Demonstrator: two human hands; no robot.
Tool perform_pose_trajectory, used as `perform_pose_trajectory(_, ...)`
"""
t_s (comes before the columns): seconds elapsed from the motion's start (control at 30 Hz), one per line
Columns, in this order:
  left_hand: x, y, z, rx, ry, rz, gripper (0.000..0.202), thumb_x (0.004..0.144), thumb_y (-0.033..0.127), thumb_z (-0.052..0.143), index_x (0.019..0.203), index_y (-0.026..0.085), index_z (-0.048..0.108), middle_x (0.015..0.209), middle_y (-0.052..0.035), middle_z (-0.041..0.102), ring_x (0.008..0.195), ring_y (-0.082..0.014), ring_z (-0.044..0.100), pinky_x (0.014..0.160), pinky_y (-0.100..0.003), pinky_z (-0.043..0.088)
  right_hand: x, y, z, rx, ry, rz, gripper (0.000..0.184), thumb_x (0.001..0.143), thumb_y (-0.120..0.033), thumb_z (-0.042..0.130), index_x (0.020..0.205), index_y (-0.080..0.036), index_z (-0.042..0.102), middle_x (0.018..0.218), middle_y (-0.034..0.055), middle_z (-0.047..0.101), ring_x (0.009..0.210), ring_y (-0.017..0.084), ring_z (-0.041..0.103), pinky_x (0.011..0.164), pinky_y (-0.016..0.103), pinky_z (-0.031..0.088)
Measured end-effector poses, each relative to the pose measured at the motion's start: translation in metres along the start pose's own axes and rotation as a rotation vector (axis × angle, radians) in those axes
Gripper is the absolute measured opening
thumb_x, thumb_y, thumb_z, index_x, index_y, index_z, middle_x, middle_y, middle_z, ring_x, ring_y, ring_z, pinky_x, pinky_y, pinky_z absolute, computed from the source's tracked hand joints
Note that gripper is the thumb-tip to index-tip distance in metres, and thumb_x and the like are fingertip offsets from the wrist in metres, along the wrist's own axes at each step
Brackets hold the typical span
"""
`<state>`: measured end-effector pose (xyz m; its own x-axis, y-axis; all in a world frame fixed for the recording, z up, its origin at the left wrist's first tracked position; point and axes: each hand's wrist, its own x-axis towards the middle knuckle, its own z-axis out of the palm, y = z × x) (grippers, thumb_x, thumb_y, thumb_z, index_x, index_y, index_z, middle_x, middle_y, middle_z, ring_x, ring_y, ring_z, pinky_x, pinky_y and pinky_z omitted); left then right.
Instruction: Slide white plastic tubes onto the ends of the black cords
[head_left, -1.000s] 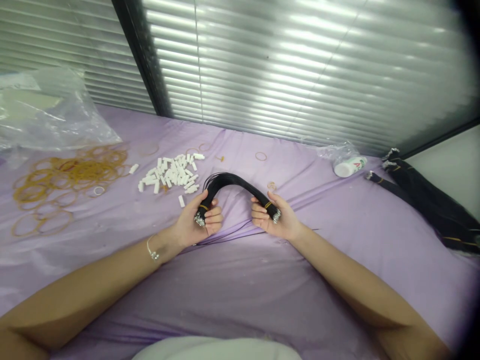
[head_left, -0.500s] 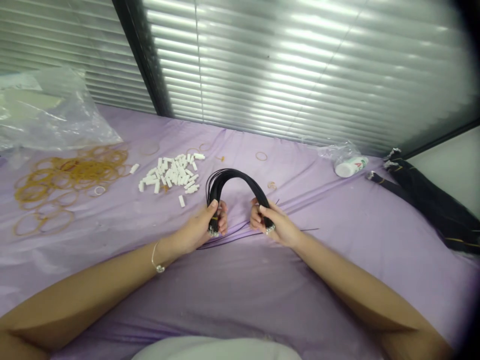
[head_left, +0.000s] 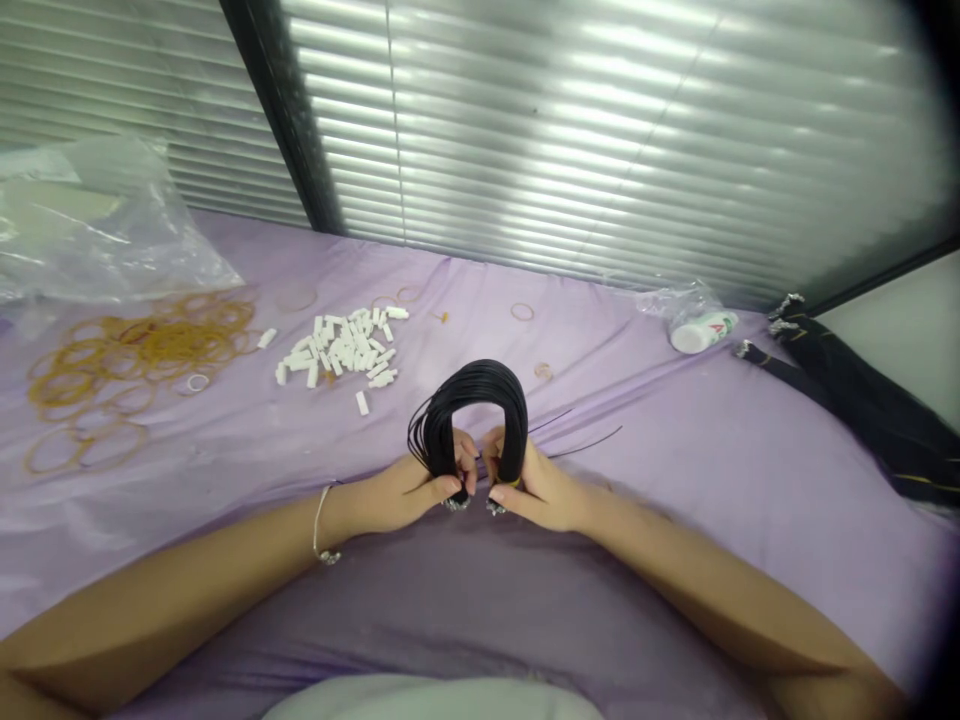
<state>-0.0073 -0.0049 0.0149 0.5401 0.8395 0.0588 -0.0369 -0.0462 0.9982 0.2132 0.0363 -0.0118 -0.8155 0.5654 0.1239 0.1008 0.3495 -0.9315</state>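
Note:
A bundle of thin black wires arches upward between my hands, its two ends pointing down toward me. My left hand is closed round the left end, thumb across the front. Round the right end my right hand is closed as well, its thumb just below a yellow rubber band. Small silvery metal tips show at both ends, close together. Some strands bow loosely outward on the left side. A couple of loose black wires stick out behind my right hand on the purple cloth.
White connector-like pieces lie in a pile left of centre. Farther left are tangled rubber bands and a clear plastic bag. At the right are a white bottle and more black wire bundles. Window blinds stand behind.
My hands have come closer together and nearer to my body, bending the wire bundle into a tighter arch. Its two ends now almost meet.

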Motion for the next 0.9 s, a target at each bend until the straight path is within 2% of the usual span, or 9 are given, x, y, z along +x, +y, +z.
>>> perform_pose_trajectory(0.07,0.000,0.002,0.001,0.028,-0.003,-0.006,0.009,0.082,0.019,0.054,0.084,0.018,0.062,0.088,-0.0090,0.057,0.089,-0.0228,0.053,0.090,-0.033,0.039,0.000,-0.001,0.000,-0.059,-0.031,-0.004,0.041,0.083,-0.030,0.056,0.116,-0.017,0.036,0.097,0.0092,0.047,0.086,0.021,0.045,0.078,0.038,0.040)
perform_pose_trajectory(0.17,-0.001,0.004,0.002,0.015,-0.008,-0.048,0.010,0.077,0.013,0.058,0.084,0.018,0.062,0.080,-0.0065,0.058,0.092,-0.0244,0.055,0.094,-0.036,0.039,0.001,-0.003,-0.001,-0.172,-0.068,-0.035,0.039,0.083,-0.033,0.054,0.115,-0.016,0.039,0.101,0.0112,0.047,0.092,0.023,0.046,0.083,0.040,0.041)
perform_pose_trajectory(0.33,0.000,0.002,0.003,0.047,0.083,-0.023,0.014,0.074,0.009,0.059,0.084,0.020,0.061,0.076,-0.0051,0.058,0.103,-0.0256,0.053,0.098,-0.040,0.038,0.002,-0.004,-0.004,-0.234,-0.077,-0.141,0.036,0.088,-0.038,0.043,0.116,-0.016,0.036,0.105,0.0126,0.045,0.097,0.023,0.044,0.087,0.041,0.041)
perform_pose_trajectory(0.5,0.000,0.007,0.005,0.077,0.045,-0.068,0.015,0.071,0.009,0.063,0.081,0.020,0.064,0.077,-0.0057,0.060,0.097,-0.0263,0.054,0.090,-0.037,0.044,0.004,-0.007,-0.005,-0.234,-0.114,-0.181,0.036,0.091,-0.036,0.035,0.119,-0.014,0.037,0.114,0.0151,0.045,0.108,0.025,0.043,0.095,0.044,0.037)
perform_pose_trajectory(0.63,-0.001,0.013,0.007,0.095,0.071,-0.131,0.015,0.067,0.008,0.066,0.077,0.019,0.069,0.089,-0.0071,0.062,0.094,-0.0258,0.054,0.097,-0.036,0.038,0.007,-0.008,-0.005,-0.213,-0.154,-0.190,0.034,0.090,-0.032,0.036,0.119,-0.014,0.039,0.118,0.0156,0.046,0.113,0.025,0.041,0.098,0.045,0.034)
perform_pose_trajectory(0.77,0.000,0.013,0.007,-0.015,0.082,-0.171,0.020,0.065,0.005,0.067,0.080,0.017,0.070,0.091,-0.0076,0.062,0.096,-0.0260,0.051,0.099,-0.036,0.034,0.005,-0.006,-0.004,-0.247,-0.107,-0.174,0.034,0.089,-0.031,0.038,0.119,-0.015,0.037,0.115,0.0148,0.047,0.109,0.025,0.043,0.096,0.044,0.036)
perform_pose_trajectory(0.9,0.000,0.007,0.006,-0.088,0.112,-0.135,0.021,0.068,0.006,0.066,0.086,0.017,0.066,0.088,-0.0068,0.060,0.089,-0.0227,0.052,0.090,-0.030,0.039,0.000,-0.005,-0.005,-0.242,-0.005,-0.153,0.031,0.090,-0.030,0.041,0.118,-0.017,0.034,0.106,0.0119,0.049,0.097,0.022,0.048,0.087,0.041,0.043)
